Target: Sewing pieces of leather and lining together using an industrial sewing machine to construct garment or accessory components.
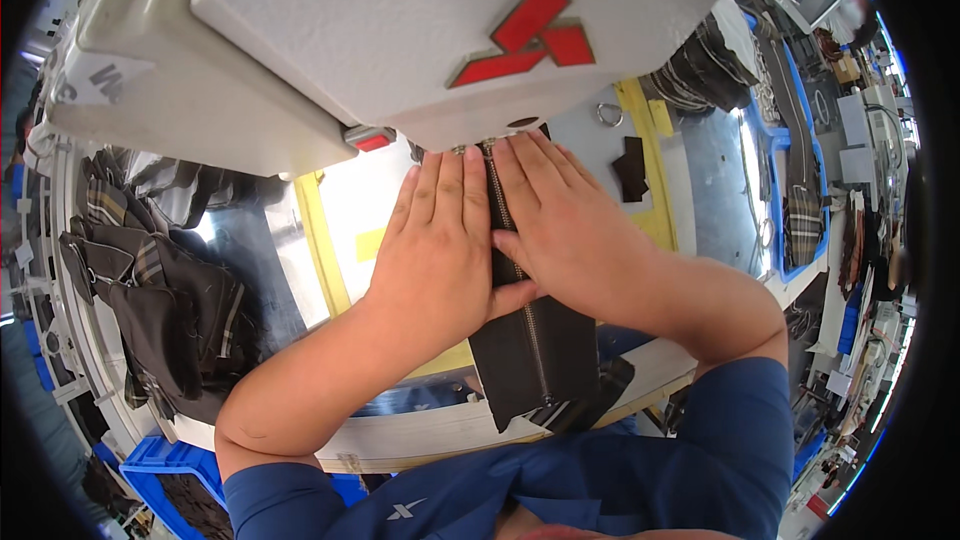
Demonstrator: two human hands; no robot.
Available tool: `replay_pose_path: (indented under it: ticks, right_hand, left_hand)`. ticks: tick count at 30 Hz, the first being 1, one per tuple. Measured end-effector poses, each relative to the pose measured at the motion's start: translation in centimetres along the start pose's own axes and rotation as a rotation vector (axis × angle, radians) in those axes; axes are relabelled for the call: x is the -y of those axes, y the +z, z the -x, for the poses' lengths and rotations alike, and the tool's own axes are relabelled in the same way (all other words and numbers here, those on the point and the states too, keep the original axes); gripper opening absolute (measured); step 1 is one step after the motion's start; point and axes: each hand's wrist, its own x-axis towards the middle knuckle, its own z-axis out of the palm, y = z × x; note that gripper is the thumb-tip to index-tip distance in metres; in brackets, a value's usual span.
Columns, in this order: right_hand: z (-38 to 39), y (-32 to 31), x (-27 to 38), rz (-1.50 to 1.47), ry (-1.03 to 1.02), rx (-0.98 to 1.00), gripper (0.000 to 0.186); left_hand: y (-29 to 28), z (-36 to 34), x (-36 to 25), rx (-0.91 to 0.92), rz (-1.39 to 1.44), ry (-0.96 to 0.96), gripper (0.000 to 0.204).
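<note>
A dark fabric piece with a long metal zipper down its middle runs from the table's near edge up under the head of a large pale sewing machine. My left hand lies flat along the zipper's left side, fingers stretched toward the machine. On the other side my right hand presses flat on the fabric, its fingers also straight and pointing away from me. Both thumbs reach inward over the zipper. The machine head hides the fabric's far end and the needle area.
Dark garments with plaid parts are heaped at the left. Small dark pieces and a metal ring lie right of the machine. Beyond stands a dark fabric stack. Blue crates flank the table.
</note>
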Motion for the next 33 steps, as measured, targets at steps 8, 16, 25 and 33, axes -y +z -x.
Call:
replay_pose_path:
  ticks: [8, 16, 25, 33]
  right_hand:
    - [-0.5, -1.4, -0.1, 0.033, -0.034, -0.004, 0.074]
    - [-0.5, -1.4, -0.1, 0.007, -0.021, -0.022, 0.076]
    - [-0.6, -1.4, -0.3, 0.012, -0.011, -0.027, 0.075]
    - [-0.8, -1.5, 0.0, -0.009, -0.01, -0.019, 0.076]
  left_hand:
    - [-0.3, -0.3, 0.3, -0.08, 0.024, 0.009, 0.117]
    - [-0.4, -0.4, 0.2, -0.06, -0.012, 0.007, 0.117]
    - [-0.4, -0.7, 0.3, -0.056, -0.004, 0.001, 0.114]
    - [-0.3, -0.5, 0.4, -0.085, -0.006, -0.001, 0.111]
